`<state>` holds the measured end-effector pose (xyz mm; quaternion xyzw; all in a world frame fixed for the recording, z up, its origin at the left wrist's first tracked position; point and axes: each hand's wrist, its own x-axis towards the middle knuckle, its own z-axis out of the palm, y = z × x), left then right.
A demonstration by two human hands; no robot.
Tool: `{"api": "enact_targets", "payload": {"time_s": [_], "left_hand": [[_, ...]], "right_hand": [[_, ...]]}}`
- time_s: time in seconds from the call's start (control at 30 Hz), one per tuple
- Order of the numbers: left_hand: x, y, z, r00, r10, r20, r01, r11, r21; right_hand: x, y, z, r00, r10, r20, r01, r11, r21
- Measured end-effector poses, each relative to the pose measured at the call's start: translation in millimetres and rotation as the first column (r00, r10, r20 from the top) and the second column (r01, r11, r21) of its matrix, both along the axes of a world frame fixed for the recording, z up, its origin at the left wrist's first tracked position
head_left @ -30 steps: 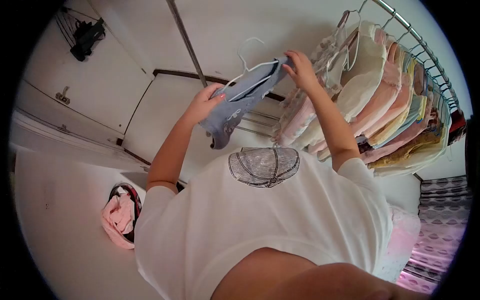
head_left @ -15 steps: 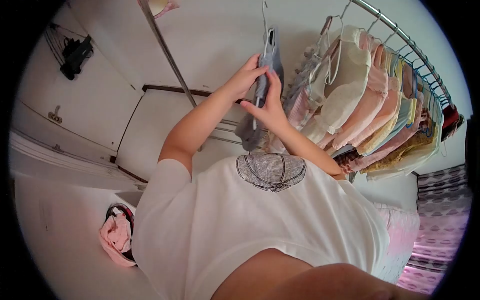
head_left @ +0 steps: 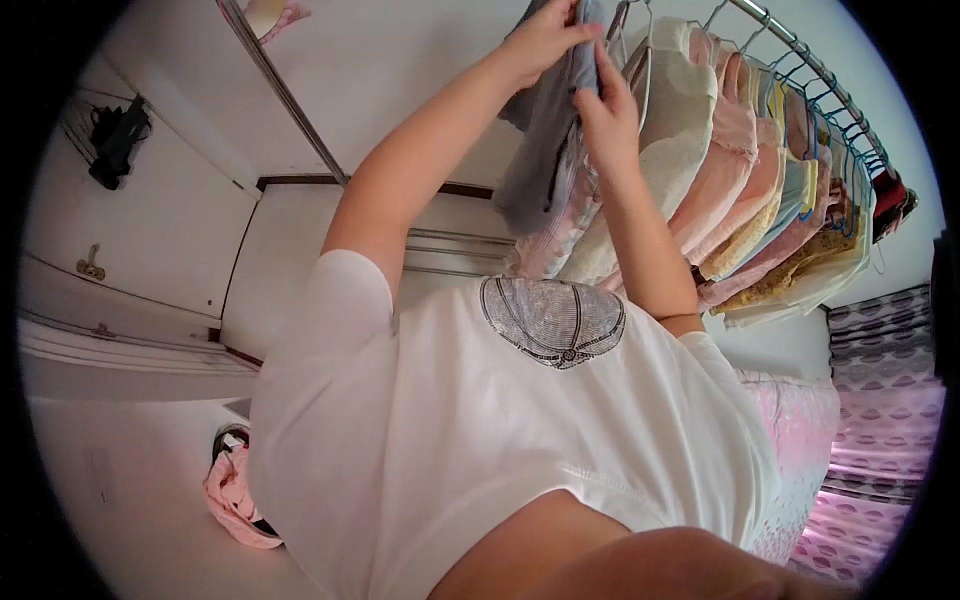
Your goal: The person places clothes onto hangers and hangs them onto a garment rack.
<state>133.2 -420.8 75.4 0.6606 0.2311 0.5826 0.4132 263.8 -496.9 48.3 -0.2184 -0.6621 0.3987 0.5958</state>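
A grey garment point(head_left: 545, 150) hangs from my raised hands at the top of the view, beside the row of hung clothes. My left hand point(head_left: 548, 42) is closed on its upper part, thumb pointing right. Just below and to the right, my right hand point(head_left: 608, 105) grips the garment's right edge, thumb and fingers close together. The garment's top runs out of the frame, and the hanger that showed in it earlier is largely hidden now. Close behind my right hand hangs a cream-coloured garment point(head_left: 672, 110).
A curved metal rail point(head_left: 810, 65) on the right carries several pale garments on hangers. A metal pole point(head_left: 290, 95) slants down at upper left. Pink cloth point(head_left: 235, 495) lies in a dark container at lower left. A black bag point(head_left: 118, 140) hangs on the white door.
Both hands have moved up and to the right with the grey garment, closer to the hung clothes. More of its cloth now shows spread downward.
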Motion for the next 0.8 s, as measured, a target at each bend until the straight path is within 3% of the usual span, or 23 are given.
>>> {"api": "enact_targets", "payload": {"time_s": [0.1,0.17,0.2,0.33,0.43,0.53,0.7,0.73,0.8], "left_hand": [[13.6,4.3,20.6,0.983,-0.096,0.158,0.095,0.995,0.012],[15.6,23.5,20.4,0.981,-0.097,0.168,0.094,0.995,0.022],[16.8,27.2,22.1,0.978,-0.099,0.185,0.101,0.995,0.000],[21.4,36.5,22.7,0.972,-0.068,0.227,0.086,0.994,-0.072],[27.9,27.0,20.7,0.974,0.068,0.215,-0.056,0.997,-0.062],[28.2,11.7,20.5,0.966,-0.016,0.259,0.037,0.996,-0.078],[32.8,13.0,-0.5,0.969,0.076,0.233,-0.055,0.994,-0.097],[34.0,11.0,-4.2,0.971,0.108,0.215,-0.084,0.990,-0.117],[33.7,13.3,-15.0,0.974,0.135,0.179,-0.116,0.987,-0.115]], "right_hand": [[4.1,21.3,15.7,1.000,-0.024,-0.005,0.024,1.000,0.016],[5.4,36.1,21.8,0.996,-0.078,0.046,0.076,0.996,0.043],[1.8,39.8,23.5,0.997,-0.046,-0.055,0.049,0.997,0.064],[-1.6,61.8,30.0,0.996,-0.060,-0.060,0.063,0.997,0.053],[0.1,72.5,30.0,0.995,-0.099,-0.013,0.100,0.995,0.022],[-0.2,77.0,24.9,0.991,-0.130,-0.004,0.131,0.990,0.044],[0.3,84.6,8.5,0.976,-0.218,0.009,0.216,0.971,0.101],[2.6,74.3,11.2,0.987,-0.163,0.011,0.163,0.987,-0.017],[3.3,75.4,3.6,0.990,-0.140,0.035,0.142,0.988,-0.054]]}}
